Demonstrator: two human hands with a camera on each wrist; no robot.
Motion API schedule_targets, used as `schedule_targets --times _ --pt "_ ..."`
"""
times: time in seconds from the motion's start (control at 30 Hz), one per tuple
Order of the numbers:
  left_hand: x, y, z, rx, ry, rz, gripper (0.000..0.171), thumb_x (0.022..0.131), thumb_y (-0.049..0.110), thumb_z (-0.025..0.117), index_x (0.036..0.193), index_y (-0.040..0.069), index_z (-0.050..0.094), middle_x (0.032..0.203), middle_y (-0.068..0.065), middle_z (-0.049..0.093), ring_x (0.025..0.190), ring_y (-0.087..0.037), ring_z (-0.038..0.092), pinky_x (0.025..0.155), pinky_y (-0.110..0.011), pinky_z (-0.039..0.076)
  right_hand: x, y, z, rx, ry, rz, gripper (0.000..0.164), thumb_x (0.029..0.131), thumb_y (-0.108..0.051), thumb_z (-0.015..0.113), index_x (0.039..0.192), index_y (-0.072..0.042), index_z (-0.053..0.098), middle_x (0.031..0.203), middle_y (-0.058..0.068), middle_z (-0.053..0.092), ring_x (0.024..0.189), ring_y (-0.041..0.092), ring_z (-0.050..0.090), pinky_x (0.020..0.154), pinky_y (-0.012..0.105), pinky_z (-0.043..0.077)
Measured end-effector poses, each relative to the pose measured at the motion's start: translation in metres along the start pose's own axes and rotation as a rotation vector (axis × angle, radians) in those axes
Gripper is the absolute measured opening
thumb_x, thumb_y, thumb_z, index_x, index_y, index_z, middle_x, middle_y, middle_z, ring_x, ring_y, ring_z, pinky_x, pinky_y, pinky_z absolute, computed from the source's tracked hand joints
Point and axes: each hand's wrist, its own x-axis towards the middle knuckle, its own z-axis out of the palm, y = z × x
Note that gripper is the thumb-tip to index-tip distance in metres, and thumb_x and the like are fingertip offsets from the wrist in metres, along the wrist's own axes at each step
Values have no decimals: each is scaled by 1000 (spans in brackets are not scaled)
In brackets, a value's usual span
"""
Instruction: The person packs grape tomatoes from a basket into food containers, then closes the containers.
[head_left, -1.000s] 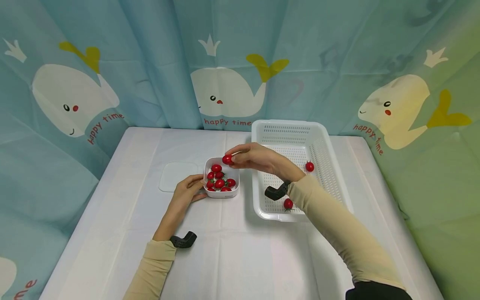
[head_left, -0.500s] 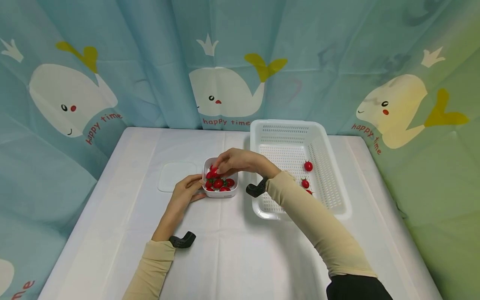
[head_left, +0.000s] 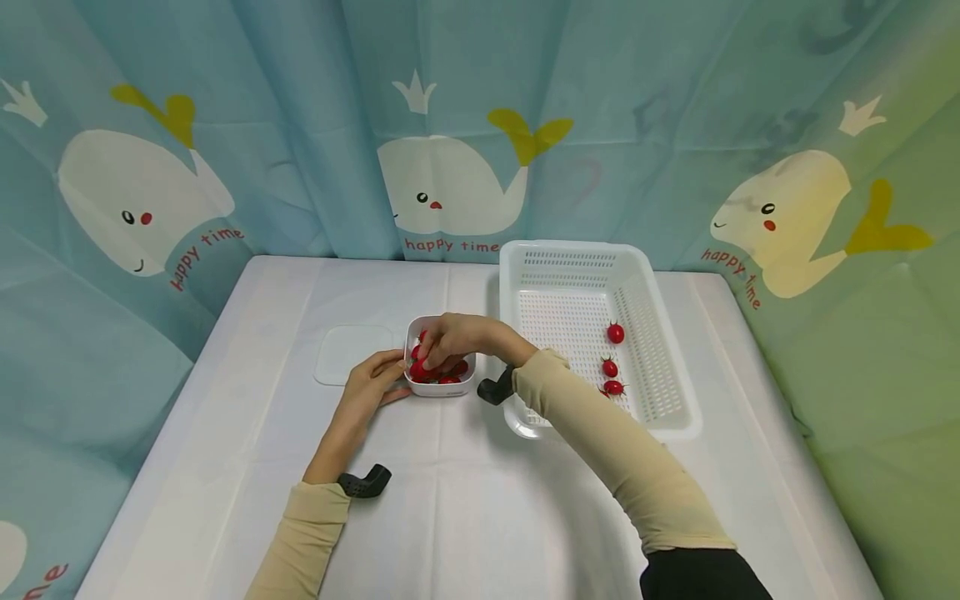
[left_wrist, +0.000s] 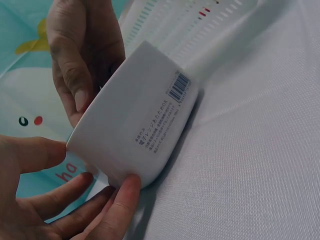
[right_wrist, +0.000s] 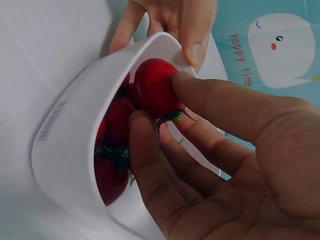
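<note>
In the head view a small white plastic box (head_left: 440, 390) stands on the table with several red cherry tomatoes in it. My left hand (head_left: 367, 379) rests against its left side; in the left wrist view the thumb touches near the rim and the other fingertips (left_wrist: 131, 186) touch the lower outer wall. My right hand (head_left: 459, 337) reaches inside the box. Close up in the right wrist view, its thumb and fingers pinch a cherry tomato (right_wrist: 157, 89) with a green stem, above the other tomatoes (right_wrist: 112, 177). The right hand hides part of the contents in the head view.
Right of the box is a large white perforated basket (head_left: 675, 400) with several cherry tomatoes (head_left: 615, 333) along its right half. A flat translucent lid (head_left: 351, 354) lies left of the box on the white-covered table (head_left: 465, 517). A printed curtain (head_left: 315, 167) stands behind.
My right hand has brought the cherry tomato left and down into the box. As the right arm moved, more tomatoes came into sight in the basket. The left hand stays by the box.
</note>
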Motion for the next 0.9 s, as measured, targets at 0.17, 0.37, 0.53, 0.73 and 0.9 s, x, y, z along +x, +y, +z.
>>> schedule_targets --times 0.17,0.37,0.53,0.73,0.9 --pt "0 -1 0 -6 -3 3 44 109 19 55 147 -3 52 149 -25 55 107 -6 67 93 -28 65 3 0 5 -45 -8 -4 16 95 -5 71 110 2 72 95 1 67 81 11 64 72 18 58" --pt "0 0 0 -5 -5 -3 45 109 20 56 148 -3 51 149 -25 54 109 -6 66 95 -30 65 4 -1 8 -89 16 24 13 94 -7 73 106 -2 74 91 -1 67 77 11 65 71 19 59" --pt "0 0 0 -8 -6 -4 45 109 20 55 148 -2 51 149 -24 54 111 -8 66 96 -30 64 4 1 8 -91 23 23 14 95 -6 72 108 -2 74 92 -1 67 78 11 66 70 19 58" --pt "-1 1 -1 -13 -10 -2 45 109 21 56 148 -2 52 149 -24 54 113 -10 67 97 -31 64 2 2 8 -70 35 15 17 95 -7 74 111 -3 74 92 -1 68 78 11 67 72 20 59" --pt "-1 1 -1 -12 -5 -11 44 109 18 55 148 -2 51 150 -25 54 113 -12 67 97 -32 64 -2 3 8 -1 44 7 24 96 -6 73 119 -1 70 97 3 67 82 14 68 76 23 62"
